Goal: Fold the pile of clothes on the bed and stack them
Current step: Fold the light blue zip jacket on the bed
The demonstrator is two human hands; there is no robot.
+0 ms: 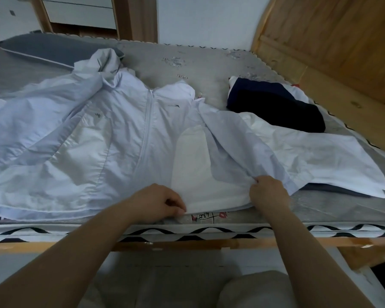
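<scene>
A pale blue zip-up hooded jacket point(111, 134) lies spread front-up across the bed, its hood toward the far side and its sleeves flung left and right. My left hand point(160, 202) pinches the jacket's bottom hem near the bed's front edge. My right hand point(268, 192) grips a fold of the jacket's right side, just beside the hem. A folded dark navy garment point(273, 105) sits on folded white clothes at the right, near the headboard.
The grey patterned mattress point(187, 61) fills the view. A wooden headboard point(333, 41) stands at the right. A grey-blue pillow point(42, 48) lies at the far left. The wooden bed rail point(209, 243) runs along the front, by my knees.
</scene>
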